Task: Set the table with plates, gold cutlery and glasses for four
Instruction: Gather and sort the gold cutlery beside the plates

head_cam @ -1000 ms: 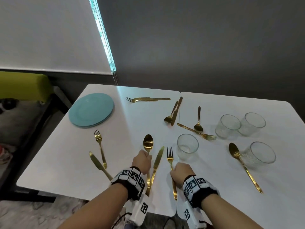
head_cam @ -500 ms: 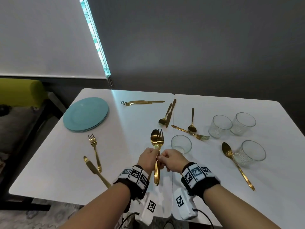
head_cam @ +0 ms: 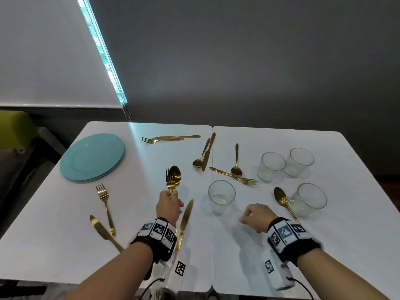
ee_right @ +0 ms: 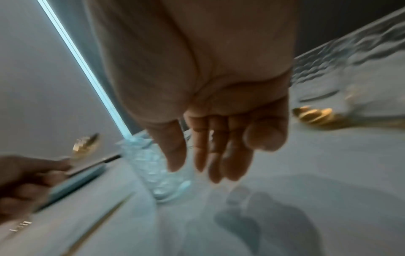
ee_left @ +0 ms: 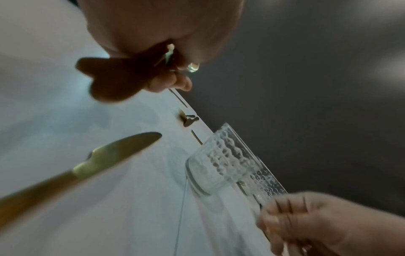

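Observation:
My left hand (head_cam: 168,205) grips a gold spoon and fork (head_cam: 174,178) together by their handles, heads up, above the white table (head_cam: 54,245). In the left wrist view the fingers (ee_left: 168,83) curl round the handles. My right hand (head_cam: 254,215) hovers empty over the table, right of a clear glass (head_cam: 221,197); the right wrist view shows its fingers (ee_right: 219,147) relaxed. A gold knife (head_cam: 185,221) lies just right of my left wrist. A stack of teal plates (head_cam: 92,156) sits at the far left.
A fork (head_cam: 105,204) and knife (head_cam: 104,231) lie at the near left. More gold cutlery is scattered mid-table (head_cam: 204,154). A spoon (head_cam: 283,201) lies by three glasses (head_cam: 298,162) at the right. A dark wall stands behind the table.
Each hand picked up a piece, then brought them together. The right hand has now let go and moved right; the left hand keeps spoon and fork.

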Tool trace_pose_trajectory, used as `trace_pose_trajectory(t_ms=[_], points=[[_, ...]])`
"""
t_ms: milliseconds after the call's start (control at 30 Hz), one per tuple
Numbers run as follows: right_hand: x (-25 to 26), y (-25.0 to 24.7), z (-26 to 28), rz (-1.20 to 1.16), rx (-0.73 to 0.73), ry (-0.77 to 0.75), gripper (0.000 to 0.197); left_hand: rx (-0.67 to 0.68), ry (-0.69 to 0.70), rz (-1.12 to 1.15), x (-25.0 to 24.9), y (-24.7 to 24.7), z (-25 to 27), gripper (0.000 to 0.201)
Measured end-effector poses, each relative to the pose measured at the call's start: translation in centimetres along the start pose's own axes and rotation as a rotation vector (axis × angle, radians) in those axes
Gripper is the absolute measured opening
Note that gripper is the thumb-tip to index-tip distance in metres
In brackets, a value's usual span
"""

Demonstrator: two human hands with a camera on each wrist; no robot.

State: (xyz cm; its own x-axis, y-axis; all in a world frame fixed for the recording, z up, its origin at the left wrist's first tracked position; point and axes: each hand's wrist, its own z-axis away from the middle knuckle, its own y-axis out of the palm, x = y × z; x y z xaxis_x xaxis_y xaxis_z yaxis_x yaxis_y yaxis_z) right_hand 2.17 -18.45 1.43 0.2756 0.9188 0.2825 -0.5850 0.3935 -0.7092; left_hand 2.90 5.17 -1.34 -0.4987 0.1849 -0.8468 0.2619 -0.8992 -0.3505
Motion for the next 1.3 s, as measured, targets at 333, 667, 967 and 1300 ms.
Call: trace_pose_trajectory(t_ms=[333, 667, 967, 1300], points=[[-8.2, -0.4, -2.3, 0.025, -0.269, 0.439, 0.029, 0.023, -0.039, -0.102, 0.3, 1.7, -0.5, 0.023], [-8.0, 1.1, -3.0, -0.006, -0.374, 0.426, 0.029, 0.078, -0.063, -0.026, -0.7, 2.5, -1.0, 0.020], [-6.4, 0.4, -1.4, -0.152, -0.267, 0.420, 0.022, 0.182, -0.060, 0.015, -1.6, 2.2, -1.7, 0.017], [9.2, -2.5, 2.8, -0.834, -0.311, -0.020, 0.012, 0.497, -0.123, 0.179, -4.1, -2.8, -2.7, 0.016]])
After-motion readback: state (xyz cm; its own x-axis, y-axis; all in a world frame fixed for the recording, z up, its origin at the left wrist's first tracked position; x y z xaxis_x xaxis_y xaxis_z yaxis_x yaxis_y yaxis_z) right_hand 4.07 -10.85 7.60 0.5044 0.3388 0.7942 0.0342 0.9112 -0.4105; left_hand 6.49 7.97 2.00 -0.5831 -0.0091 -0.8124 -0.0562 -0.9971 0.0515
